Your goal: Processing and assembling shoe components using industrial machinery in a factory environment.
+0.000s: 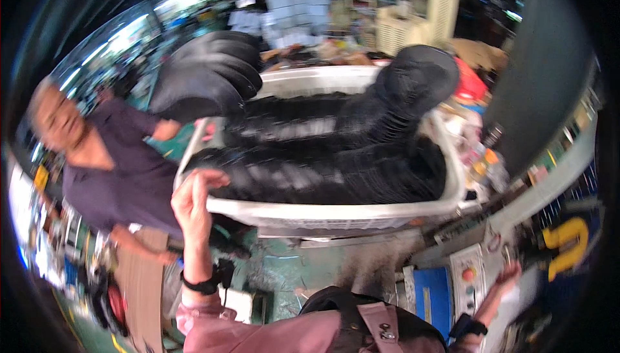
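Note:
My left hand (194, 198) grips the near-left rim of a large white plastic crate (336, 214) that is filled with stacked rows of black round pieces (323, 159). A tall stack of the same black pieces (416, 79) leans at the crate's far right corner. My right hand (507, 275) is out to the lower right with fingers apart, holding nothing, next to a panel with coloured buttons (468, 275). The picture is blurred by motion.
Another person in a dark shirt (123, 179) stands at the left, close to the crate, beside a further black stack (206, 72). A blue box (433, 295) and green floor (284, 272) lie below the crate. Cluttered shelves fill the back.

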A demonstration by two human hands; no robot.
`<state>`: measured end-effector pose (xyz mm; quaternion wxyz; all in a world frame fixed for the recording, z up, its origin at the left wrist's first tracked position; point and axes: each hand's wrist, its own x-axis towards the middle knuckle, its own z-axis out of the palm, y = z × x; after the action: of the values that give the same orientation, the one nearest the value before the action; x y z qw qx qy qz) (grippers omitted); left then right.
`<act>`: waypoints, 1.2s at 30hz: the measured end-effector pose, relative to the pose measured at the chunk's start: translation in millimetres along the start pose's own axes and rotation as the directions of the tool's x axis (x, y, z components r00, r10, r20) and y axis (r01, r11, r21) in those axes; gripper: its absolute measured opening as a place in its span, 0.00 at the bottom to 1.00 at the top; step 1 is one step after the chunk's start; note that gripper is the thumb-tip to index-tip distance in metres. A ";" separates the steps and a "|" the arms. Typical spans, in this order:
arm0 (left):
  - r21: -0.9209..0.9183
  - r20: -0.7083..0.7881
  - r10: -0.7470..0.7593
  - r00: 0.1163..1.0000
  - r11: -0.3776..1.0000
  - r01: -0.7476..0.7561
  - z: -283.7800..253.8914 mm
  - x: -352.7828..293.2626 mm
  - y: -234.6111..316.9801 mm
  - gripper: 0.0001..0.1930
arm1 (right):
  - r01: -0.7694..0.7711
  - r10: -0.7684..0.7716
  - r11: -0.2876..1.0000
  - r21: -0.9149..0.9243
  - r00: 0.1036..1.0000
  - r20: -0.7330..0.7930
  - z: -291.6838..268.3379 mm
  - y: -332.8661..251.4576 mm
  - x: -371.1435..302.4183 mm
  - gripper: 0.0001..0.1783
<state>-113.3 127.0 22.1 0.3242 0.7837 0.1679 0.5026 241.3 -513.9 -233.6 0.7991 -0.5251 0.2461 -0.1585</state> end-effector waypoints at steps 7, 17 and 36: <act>0.026 0.303 0.433 0.849 0.887 -0.461 46.8 16.5 1.6 0.04 | 0.183 -0.190 0.982 0.052 0.952 0.239 117.5 -50.5 -118.7 0.18; 0.459 0.190 0.289 0.938 0.819 -0.345 28.1 52.5 -63.1 0.13 | 0.508 -0.037 0.854 -0.113 0.276 0.961 308.8 -63.4 -299.3 0.08; 0.516 0.269 0.174 0.947 0.804 -0.294 28.9 26.1 -83.7 0.20 | 0.213 -0.041 0.977 -0.002 0.196 0.980 501.2 32.6 -449.1 0.10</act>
<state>-70.7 193.9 -25.0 0.0363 0.9064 0.1718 0.3841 149.7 110.4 2.5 0.7212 -0.5791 -0.3454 0.1589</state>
